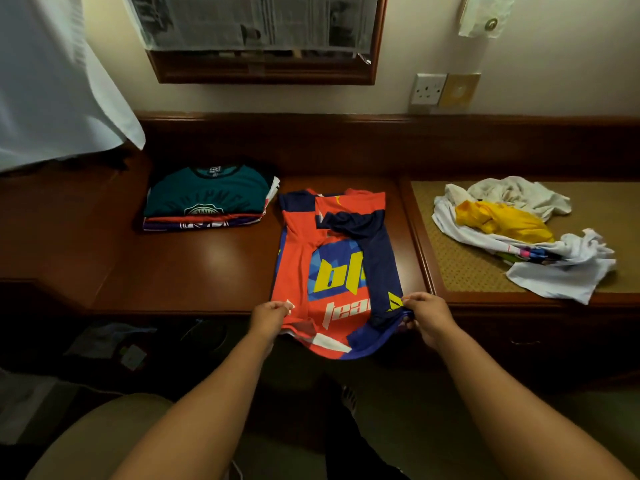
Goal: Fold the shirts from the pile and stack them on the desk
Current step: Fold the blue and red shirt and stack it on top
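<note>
Left hand [269, 315] and right hand [426, 315] pinch the near hem of a glossy orange-navy jersey [337, 261]. Its sleeves lie folded inward on the polished wooden desk [194, 268].

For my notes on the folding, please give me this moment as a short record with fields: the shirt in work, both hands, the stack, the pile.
shirt in work: orange and navy jersey, flat on the desk, sides folded in, hem hanging over the front edge
left hand: pinches the hem's left corner
right hand: pinches the hem's right corner
stack: folded shirts left of the jersey, teal one on top
pile: unfolded white and yellow shirts on the right, on a woven mat
</note>
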Action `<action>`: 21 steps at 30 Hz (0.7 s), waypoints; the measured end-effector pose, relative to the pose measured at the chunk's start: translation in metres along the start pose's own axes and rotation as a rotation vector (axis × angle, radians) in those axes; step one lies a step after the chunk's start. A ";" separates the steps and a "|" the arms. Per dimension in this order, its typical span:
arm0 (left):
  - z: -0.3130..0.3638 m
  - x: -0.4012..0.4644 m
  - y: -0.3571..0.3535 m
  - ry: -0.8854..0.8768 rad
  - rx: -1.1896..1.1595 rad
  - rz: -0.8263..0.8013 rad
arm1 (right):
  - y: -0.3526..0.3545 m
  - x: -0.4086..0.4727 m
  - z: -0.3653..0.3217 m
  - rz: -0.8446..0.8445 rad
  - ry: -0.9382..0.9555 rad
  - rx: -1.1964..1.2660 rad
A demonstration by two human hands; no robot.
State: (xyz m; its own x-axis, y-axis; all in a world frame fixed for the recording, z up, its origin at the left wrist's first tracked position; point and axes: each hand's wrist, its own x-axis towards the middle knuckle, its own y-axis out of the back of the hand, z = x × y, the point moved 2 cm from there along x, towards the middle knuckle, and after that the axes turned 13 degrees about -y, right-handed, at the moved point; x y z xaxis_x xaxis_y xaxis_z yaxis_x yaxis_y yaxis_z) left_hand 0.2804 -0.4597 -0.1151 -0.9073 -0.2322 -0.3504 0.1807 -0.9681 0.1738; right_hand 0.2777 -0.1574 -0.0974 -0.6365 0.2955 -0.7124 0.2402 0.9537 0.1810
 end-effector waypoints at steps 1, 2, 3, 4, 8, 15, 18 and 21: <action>0.007 0.014 -0.004 0.006 -0.015 -0.001 | -0.003 0.012 -0.011 -0.007 -0.014 0.015; 0.013 0.029 -0.009 0.024 -0.032 -0.003 | -0.006 0.024 -0.023 -0.012 -0.033 0.023; 0.019 0.045 -0.013 0.046 -0.057 0.001 | -0.010 0.037 -0.034 -0.020 -0.049 0.036; 0.025 0.063 -0.019 0.072 -0.092 0.013 | -0.014 0.052 -0.046 -0.028 -0.063 0.054; 0.038 0.132 -0.035 0.188 -0.203 0.109 | -0.032 0.120 -0.090 -0.006 -0.147 0.117; 0.014 0.200 -0.047 0.128 0.243 0.111 | -0.046 0.205 -0.108 0.115 -0.036 -0.412; 0.000 0.215 -0.047 -0.072 0.697 -0.024 | -0.055 0.204 -0.106 0.064 0.288 -0.879; -0.003 0.222 -0.055 -0.196 0.878 -0.208 | -0.066 0.205 -0.102 0.007 0.417 -1.304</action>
State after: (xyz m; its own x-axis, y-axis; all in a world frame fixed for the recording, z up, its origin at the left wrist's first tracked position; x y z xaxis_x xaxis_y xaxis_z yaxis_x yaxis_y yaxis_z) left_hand 0.0704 -0.4579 -0.2050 -0.9519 0.0360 -0.3042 -0.2729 -0.5509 0.7887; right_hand 0.0564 -0.1543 -0.1863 -0.8651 0.0739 -0.4961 -0.4667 0.2437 0.8502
